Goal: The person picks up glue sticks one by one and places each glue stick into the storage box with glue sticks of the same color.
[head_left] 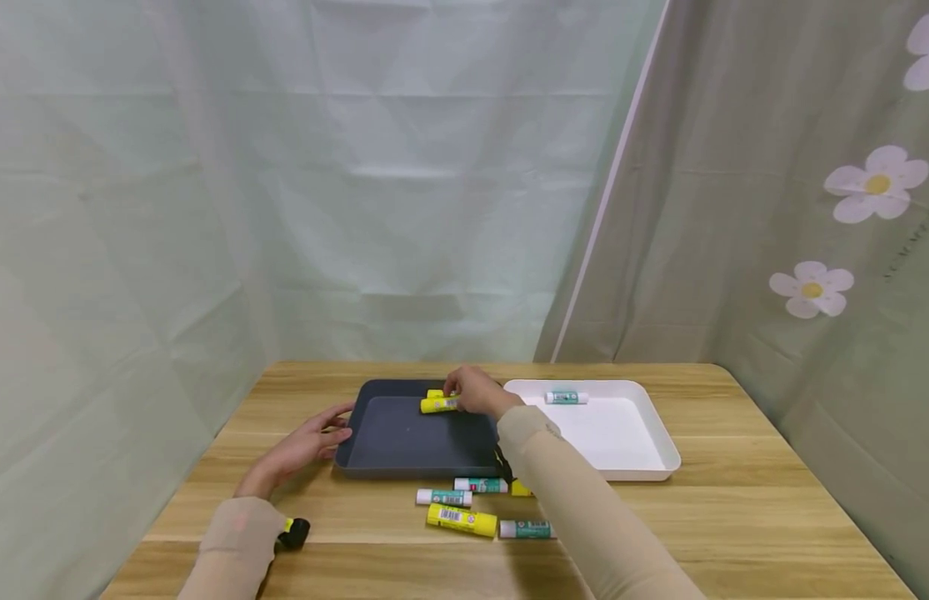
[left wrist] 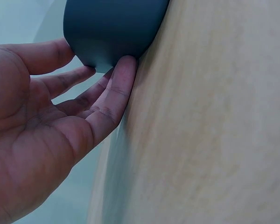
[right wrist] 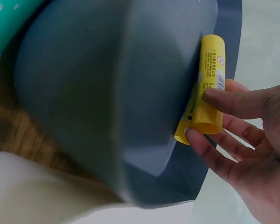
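A yellow glue stick (head_left: 437, 406) is pinched between the thumb and fingers of my right hand (head_left: 475, 390), over the far side of the dark grey tray (head_left: 404, 446). Right beside it in the tray lies a second yellow glue stick (right wrist: 182, 132), partly covered by the held one in the right wrist view. My left hand (head_left: 302, 443) touches the tray's left end from outside. In the left wrist view its extended fingers (left wrist: 116, 88) rest against the tray's outer wall, near the tabletop.
A white tray (head_left: 614, 437) stands against the dark one's right side, holding a white-and-teal glue stick (head_left: 566, 398). In front lie white-and-teal glue sticks (head_left: 444, 497) and a large yellow one (head_left: 462, 519); my right forearm partly hides others. Curtains (head_left: 434, 208) hang behind the wooden table (head_left: 734, 517).
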`<state>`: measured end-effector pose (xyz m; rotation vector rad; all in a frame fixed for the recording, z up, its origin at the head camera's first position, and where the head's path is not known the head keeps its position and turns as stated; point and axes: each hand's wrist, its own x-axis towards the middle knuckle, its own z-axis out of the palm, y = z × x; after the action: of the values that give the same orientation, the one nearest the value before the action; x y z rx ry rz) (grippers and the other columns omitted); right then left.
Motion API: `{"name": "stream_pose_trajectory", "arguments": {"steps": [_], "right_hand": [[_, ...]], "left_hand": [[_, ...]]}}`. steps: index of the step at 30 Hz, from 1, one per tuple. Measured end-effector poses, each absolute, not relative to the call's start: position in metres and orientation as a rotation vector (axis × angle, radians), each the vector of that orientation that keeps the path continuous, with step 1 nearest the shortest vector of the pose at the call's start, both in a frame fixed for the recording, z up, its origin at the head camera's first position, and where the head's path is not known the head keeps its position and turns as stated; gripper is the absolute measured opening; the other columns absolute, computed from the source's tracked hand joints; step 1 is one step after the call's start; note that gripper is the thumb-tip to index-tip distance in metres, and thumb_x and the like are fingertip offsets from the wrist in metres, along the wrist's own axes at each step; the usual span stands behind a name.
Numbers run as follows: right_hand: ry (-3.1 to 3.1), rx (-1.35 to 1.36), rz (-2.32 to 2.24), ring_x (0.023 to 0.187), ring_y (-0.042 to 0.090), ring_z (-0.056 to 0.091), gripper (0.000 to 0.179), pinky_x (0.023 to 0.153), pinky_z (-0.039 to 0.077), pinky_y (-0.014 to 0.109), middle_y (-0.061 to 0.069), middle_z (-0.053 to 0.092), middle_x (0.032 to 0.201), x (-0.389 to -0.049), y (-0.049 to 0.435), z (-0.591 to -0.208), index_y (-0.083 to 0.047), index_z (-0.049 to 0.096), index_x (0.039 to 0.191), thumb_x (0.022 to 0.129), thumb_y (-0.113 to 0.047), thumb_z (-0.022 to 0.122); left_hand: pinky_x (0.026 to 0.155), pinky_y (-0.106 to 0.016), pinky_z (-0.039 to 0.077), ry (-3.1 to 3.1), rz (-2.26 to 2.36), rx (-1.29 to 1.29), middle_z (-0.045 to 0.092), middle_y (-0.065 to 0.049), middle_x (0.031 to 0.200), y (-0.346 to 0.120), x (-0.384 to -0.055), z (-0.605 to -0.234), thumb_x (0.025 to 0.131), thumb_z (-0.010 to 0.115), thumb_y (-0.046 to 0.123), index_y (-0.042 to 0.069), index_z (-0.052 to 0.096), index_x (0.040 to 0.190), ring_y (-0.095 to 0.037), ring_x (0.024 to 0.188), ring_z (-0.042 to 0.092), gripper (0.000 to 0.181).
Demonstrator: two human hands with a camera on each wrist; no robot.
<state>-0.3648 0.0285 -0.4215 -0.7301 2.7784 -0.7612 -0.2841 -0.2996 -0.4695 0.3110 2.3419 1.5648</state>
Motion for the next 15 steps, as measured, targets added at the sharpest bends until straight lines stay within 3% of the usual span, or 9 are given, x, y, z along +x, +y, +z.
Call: {"name": "stream_pose_trajectory", "arguments": {"steps": [7, 15], "right_hand": [[2.803, -0.711, -0.714, 0.112, 0.026, 0.063, 0.041, 0.097, 0.054, 0.039, 0.012, 0.069, 0.122, -0.363, 0.033, -0.424, -0.007, 0.077, 0.117, 0.091, 0.019, 0.059], [2.799, -0.787, -0.776, 0.097, 0.024, 0.061, 0.04, 0.083, 0.054, 0.037, 0.012, 0.069, 0.111, -0.363, 0.045, -0.417, -0.005, 0.078, 0.115, 0.09, 0.019, 0.056]], "left_hand": [[0.111, -0.065, 0.038, 2.341, 1.558, 0.313, 0.029, -0.034, 0.155, -0.297, -0.285, -0.47, 0.111, 0.051, 0.02, 0.001, 0.019, 0.165, -0.051, 0.14, 0.041, 0.066], [0.112, -0.065, 0.037, 2.34, 1.563, 0.323, 0.029, -0.035, 0.155, -0.299, -0.287, -0.47, 0.111, 0.051, 0.019, 0.001, 0.018, 0.165, -0.051, 0.14, 0.041, 0.066]]}}
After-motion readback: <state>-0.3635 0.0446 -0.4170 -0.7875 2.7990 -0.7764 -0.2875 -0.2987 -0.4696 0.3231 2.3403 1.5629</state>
